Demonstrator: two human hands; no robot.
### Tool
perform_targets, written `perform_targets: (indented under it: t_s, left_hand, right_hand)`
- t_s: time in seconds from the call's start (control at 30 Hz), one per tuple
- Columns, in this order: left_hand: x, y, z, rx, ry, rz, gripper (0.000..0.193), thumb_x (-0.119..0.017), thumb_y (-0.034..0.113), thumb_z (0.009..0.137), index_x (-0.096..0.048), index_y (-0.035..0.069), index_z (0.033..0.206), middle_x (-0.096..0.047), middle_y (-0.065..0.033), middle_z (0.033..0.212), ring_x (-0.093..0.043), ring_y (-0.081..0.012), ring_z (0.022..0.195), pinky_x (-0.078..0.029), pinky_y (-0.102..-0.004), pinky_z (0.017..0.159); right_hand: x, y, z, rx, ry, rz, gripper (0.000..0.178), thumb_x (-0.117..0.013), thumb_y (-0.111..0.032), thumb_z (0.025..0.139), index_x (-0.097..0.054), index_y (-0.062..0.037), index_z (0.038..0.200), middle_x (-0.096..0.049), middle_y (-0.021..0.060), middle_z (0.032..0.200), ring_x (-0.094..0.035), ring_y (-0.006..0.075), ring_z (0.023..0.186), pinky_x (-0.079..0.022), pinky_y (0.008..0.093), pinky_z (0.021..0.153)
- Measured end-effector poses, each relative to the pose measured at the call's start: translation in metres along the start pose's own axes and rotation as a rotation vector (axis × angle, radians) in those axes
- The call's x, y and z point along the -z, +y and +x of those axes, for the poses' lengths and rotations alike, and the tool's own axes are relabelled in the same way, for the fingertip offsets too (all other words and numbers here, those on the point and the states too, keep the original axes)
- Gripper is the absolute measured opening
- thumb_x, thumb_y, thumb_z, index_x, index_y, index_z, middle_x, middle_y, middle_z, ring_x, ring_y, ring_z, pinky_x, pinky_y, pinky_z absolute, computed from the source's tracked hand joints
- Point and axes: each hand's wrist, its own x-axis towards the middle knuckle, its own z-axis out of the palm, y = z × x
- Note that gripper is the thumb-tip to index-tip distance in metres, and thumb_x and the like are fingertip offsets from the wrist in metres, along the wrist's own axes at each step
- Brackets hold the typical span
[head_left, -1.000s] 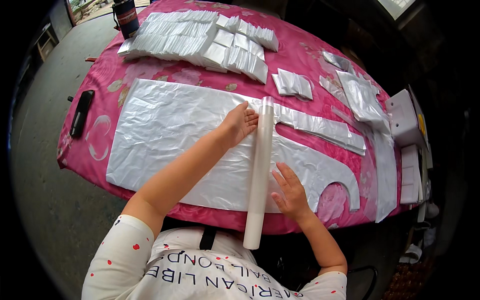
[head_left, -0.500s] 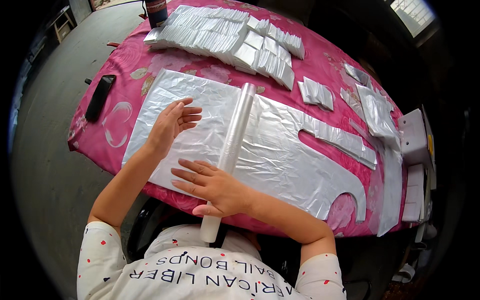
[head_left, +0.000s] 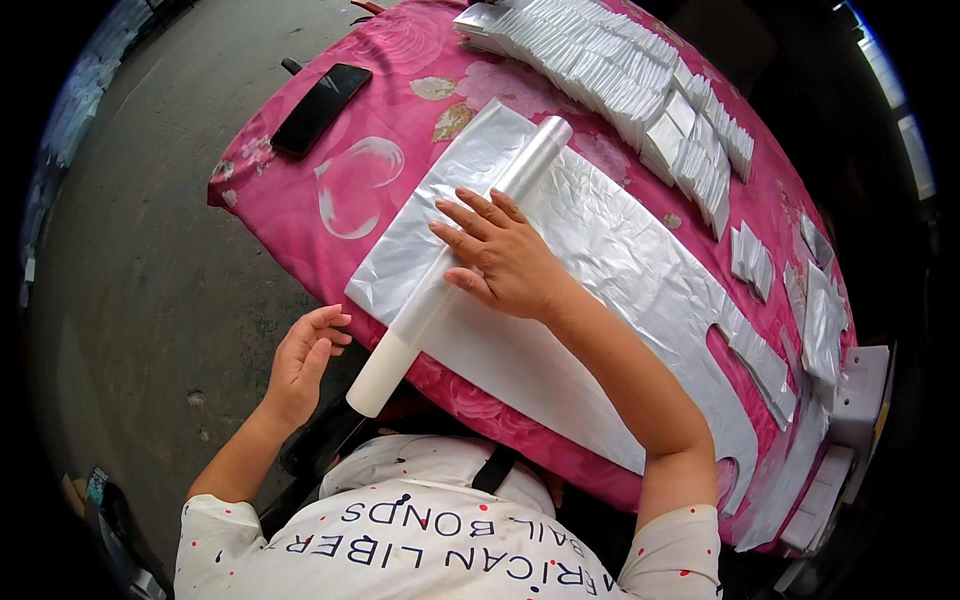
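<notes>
Her right hand lies flat, fingers spread, on the long white plastic roll atop crinkled silvery sheeting; the left hand, fingers loosely open, hovers beside the roll's near end.

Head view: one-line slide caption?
Right hand presses a white roll onto plastic sheeting; left hand open off the table edge.
</notes>
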Motion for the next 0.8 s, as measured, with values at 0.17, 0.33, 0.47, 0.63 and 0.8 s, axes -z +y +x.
perform_targets:
  t_s: [0.17, 0.33, 0.47, 0.63, 0.8]
  left_hand:
    - [-0.023, 0.008, 0.004, -0.125, 0.015, 0.709, 0.078, -0.071, 0.024, 0.073, -0.028, 0.0, 0.134, -0.049, -0.0164, 0.105, -0.054, -0.0276, 0.092, -0.045, -0.0342, 0.08]
    - [-0.023, 0.017, 0.009, 0.115, -0.101, 0.378, 0.082, -0.072, 0.013, 0.07, -0.026, 0.001, 0.136, -0.056, -0.013, 0.103, -0.058, -0.0253, 0.089, -0.047, -0.0334, 0.078]
    - [-0.037, 0.014, 0.003, 0.287, -0.452, -0.395, 0.082, -0.07, 0.022, 0.074, -0.025, 0.001, 0.139, -0.059, -0.0126, 0.105, -0.061, -0.0154, 0.079, -0.051, -0.0296, 0.072]
    - [-0.071, 0.011, 0.002, 0.524, -1.037, -1.595, 0.097, -0.068, 0.032, 0.067, -0.016, -0.007, 0.139, -0.059, -0.0234, 0.105, -0.062, -0.022, 0.071, -0.053, -0.0331, 0.065]
    - [-0.092, 0.043, 0.033, 0.448, -0.891, -0.515, 0.082, -0.062, 0.046, 0.076, -0.032, -0.004, 0.134, -0.057, -0.0176, 0.11, -0.059, -0.0191, 0.087, -0.05, -0.0313, 0.073]
  right_hand:
    - [-0.031, -0.019, 0.064, -0.203, 0.041, -0.043, 0.053, -0.048, -0.033, 0.087, -0.043, -0.0037, 0.13, -0.032, 0.0163, 0.141, -0.022, 0.0317, 0.135, -0.012, 0.0447, 0.11]
    - [-0.053, -0.04, 0.068, -0.672, 0.558, 0.312, 0.074, -0.054, -0.019, 0.081, -0.016, 0.0032, 0.14, -0.005, 0.0301, 0.144, -0.004, 0.0411, 0.136, -0.008, 0.0448, 0.111]
    - [-0.028, -0.041, 0.046, -0.757, 0.855, 1.153, 0.077, -0.06, -0.02, 0.079, -0.014, 0.0055, 0.136, -0.028, 0.0269, 0.134, -0.03, 0.0341, 0.126, -0.03, 0.0417, 0.103]
    - [0.033, -0.056, 0.01, -0.495, 0.885, 2.052, 0.06, -0.066, -0.024, 0.076, -0.035, -0.0009, 0.122, -0.055, 0.0113, 0.097, -0.06, 0.0178, 0.085, -0.053, 0.0339, 0.076]
    - [0.051, -0.055, -0.044, -0.72, 1.061, 1.744, 0.056, -0.066, -0.022, 0.076, -0.036, -0.0006, 0.119, -0.053, 0.0099, 0.086, -0.058, 0.016, 0.077, -0.053, 0.0312, 0.07]
